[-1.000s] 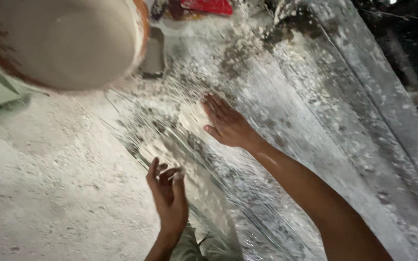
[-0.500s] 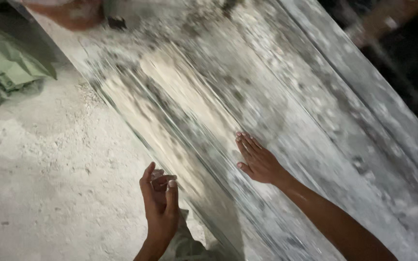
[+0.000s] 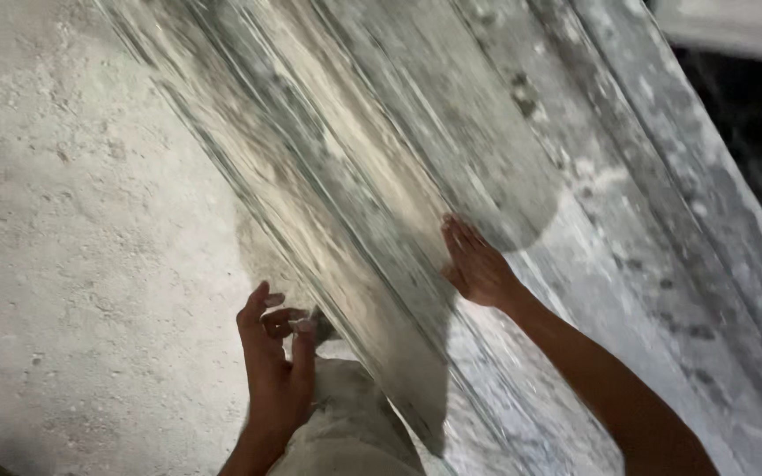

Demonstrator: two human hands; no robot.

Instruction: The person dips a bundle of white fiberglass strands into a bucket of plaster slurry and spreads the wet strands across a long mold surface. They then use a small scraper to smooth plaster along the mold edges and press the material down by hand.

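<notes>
We find the right hand (image 3: 476, 269) laid flat, fingers extended and together, palm pressed against the face of a long ribbed metal sheet (image 3: 372, 185) that runs diagonally from upper left to lower right across the view; we judge this flat contact serves to steady or bear against the panel, not to grasp it, since no finger wraps an edge. The left hand (image 3: 275, 366) sits just beside the sheet's lower left edge, fingers loosely curled inward with the fingertips (image 3: 303, 326) near that edge; it grips nothing that we can make out, and we cannot tell whether it touches the metal. The sheet itself is dull grey, streaked and caked with pale dust or dried cement, and blurred along its ribs. Below the left hand we note a dusty trouser leg (image 3: 346, 432), likely the person's own knee. The ground (image 3: 72, 264) at left is rough, pale concrete strewn with grit. At upper right a dark gap (image 3: 743, 115) opens beyond the sheet, its contents unreadable. Lighting is dim and uneven.
</notes>
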